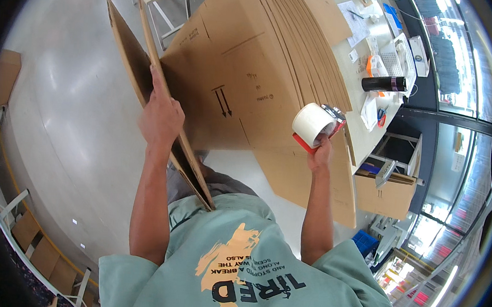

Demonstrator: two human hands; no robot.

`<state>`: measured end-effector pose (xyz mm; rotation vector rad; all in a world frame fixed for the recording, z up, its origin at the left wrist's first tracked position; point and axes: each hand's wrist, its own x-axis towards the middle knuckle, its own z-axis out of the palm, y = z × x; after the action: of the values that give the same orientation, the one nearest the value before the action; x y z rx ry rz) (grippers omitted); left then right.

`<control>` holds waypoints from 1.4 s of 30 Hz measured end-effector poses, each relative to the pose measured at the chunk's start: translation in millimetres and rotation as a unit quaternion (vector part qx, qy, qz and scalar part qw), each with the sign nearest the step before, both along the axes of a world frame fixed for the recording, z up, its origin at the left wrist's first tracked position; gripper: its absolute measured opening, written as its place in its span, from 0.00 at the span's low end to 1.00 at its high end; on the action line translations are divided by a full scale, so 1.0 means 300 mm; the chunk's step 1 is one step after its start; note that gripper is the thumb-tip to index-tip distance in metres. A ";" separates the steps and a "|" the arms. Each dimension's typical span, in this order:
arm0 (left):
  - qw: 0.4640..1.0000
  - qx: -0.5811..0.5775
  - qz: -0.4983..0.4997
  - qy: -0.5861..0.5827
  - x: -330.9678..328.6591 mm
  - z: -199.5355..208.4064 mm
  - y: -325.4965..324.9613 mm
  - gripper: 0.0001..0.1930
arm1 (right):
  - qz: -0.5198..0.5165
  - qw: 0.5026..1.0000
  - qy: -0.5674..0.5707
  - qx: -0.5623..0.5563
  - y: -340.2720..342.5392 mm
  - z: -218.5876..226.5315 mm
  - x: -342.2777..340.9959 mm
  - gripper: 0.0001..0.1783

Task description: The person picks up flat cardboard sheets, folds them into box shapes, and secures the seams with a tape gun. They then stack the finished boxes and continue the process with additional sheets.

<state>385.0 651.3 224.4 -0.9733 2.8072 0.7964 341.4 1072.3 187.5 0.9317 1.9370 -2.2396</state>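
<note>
On the left, my left hand (162, 116) grips the upright edge of a folded brown cardboard box (130, 53), index finger stretched along its edge. Two panels of this box stand a little apart, and its near end touches my shirt. To the right, my right hand (320, 155) is closed around a tape dispenser (312, 125) with a wide pale roll and red parts. The dispenser is held in front of a thick stack of flattened cardboard boxes (234, 64). My left thumb and the dispenser's handle are partly hidden.
The stack leans against a white table (364, 126) bearing a black bottle (383, 84), a white basket (399, 58), papers and scissors (381, 117). Another cardboard box (384, 195) and a blue crate (365, 243) stand at right. More cardboard (5, 77) is at far left.
</note>
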 end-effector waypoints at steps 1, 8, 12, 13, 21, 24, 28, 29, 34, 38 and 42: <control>1.000 -0.006 0.000 -0.001 -0.002 0.001 0.001 0.46 | -0.003 1.000 -0.002 -0.017 0.008 -0.014 0.017 0.21; 0.999 -0.007 0.018 -0.026 0.005 -0.016 -0.012 0.44 | -0.005 0.999 -0.021 -0.029 0.025 -0.082 0.117 0.24; 0.999 -0.038 -0.007 -0.014 0.013 -0.035 -0.019 0.41 | -0.040 0.998 -0.028 -0.030 0.001 -0.061 0.139 0.24; 0.997 -0.066 -0.017 -0.018 0.014 -0.037 -0.019 0.40 | -0.047 0.998 -0.026 -0.039 -0.005 -0.052 0.144 0.24; 0.998 -0.045 -0.029 0.040 0.018 -0.045 -0.007 0.25 | 0.016 0.997 -0.038 -0.061 -0.031 -0.055 0.166 0.27; 0.995 -0.071 -0.040 0.058 0.029 -0.055 -0.011 0.21 | 0.085 0.974 -0.018 -0.211 -0.070 -0.068 0.164 0.29; 0.995 -0.063 -0.027 0.074 0.049 -0.079 -0.021 0.23 | 0.210 0.869 -0.030 -0.448 -0.177 -0.053 0.157 0.33; 0.995 -0.062 -0.018 0.078 0.053 -0.084 -0.023 0.24 | 0.184 0.874 -0.050 -0.447 -0.207 -0.045 0.152 0.34; 0.984 -0.053 -0.012 0.171 0.071 -0.112 -0.026 0.26 | 0.174 0.892 -0.046 -0.415 -0.261 -0.028 0.098 0.37; 0.959 -0.105 -0.032 0.262 0.076 -0.123 -0.034 0.30 | 0.254 0.912 -0.014 -0.322 -0.179 -0.065 0.036 0.38; 0.945 -0.086 0.022 0.315 0.068 -0.127 -0.041 0.34 | 0.326 0.940 0.021 -0.098 -0.113 -0.121 0.012 0.33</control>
<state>405.4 638.8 186.3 -0.9346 3.4564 1.0385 344.9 1038.4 151.3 0.1675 1.6554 -1.9930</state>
